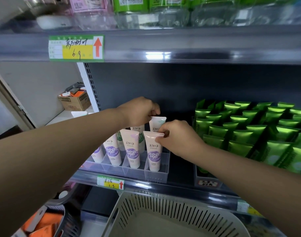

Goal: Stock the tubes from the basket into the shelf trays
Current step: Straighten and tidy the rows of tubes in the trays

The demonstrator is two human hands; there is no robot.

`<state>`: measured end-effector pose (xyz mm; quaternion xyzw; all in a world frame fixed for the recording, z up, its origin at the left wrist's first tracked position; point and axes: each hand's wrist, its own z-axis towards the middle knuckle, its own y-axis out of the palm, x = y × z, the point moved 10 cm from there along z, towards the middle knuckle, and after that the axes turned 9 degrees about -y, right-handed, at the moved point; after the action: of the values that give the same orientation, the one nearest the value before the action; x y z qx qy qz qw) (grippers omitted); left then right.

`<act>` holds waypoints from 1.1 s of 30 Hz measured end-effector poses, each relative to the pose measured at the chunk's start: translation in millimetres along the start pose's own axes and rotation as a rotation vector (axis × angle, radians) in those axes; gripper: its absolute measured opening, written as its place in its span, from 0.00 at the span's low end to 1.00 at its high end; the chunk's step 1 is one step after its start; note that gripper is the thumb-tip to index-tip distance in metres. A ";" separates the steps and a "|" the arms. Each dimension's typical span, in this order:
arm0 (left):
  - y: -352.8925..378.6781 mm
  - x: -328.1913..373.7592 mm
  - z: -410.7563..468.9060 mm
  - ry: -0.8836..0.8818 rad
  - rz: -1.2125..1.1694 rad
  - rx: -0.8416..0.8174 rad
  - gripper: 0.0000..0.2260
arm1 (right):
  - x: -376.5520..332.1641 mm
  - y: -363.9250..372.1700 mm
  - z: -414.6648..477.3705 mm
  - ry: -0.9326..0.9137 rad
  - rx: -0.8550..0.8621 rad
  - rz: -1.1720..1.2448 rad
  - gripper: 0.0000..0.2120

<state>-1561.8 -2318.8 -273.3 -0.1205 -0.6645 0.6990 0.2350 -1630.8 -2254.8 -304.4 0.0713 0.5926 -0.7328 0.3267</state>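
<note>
Head view, pale pink tubes [152, 145], purple labels [152, 155]

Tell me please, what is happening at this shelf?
A person is stocking white and purple tubes into a clear tray with dividers on the shelf. The left hand pinches the top of the rear tube in the rightmost lane, and the right hand pinches the crimped top of the front tube in the same lane. The other lanes already hold tubes. The basket below shows no tubes in its visible part. Green tubes fill the neighbouring tray.
</note>
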 end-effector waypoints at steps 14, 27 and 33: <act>-29.6 46.8 -14.1 0.065 0.099 0.055 0.19 | -3.9 -51.3 -19.6 -0.053 0.047 -0.015 0.17; -5.9 152.2 -23.9 0.197 -0.001 0.047 0.18 | 59.6 -128.1 -82.8 0.028 -0.029 -0.224 0.18; 20.8 160.1 -12.4 0.154 0.001 0.013 0.15 | 86.4 -127.8 -97.5 0.078 -0.091 -0.247 0.18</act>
<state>-1697.1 -2229.8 -271.9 -0.1728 -0.6398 0.6921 0.2861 -1797.4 -2188.8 -269.8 0.0113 0.6419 -0.7364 0.2136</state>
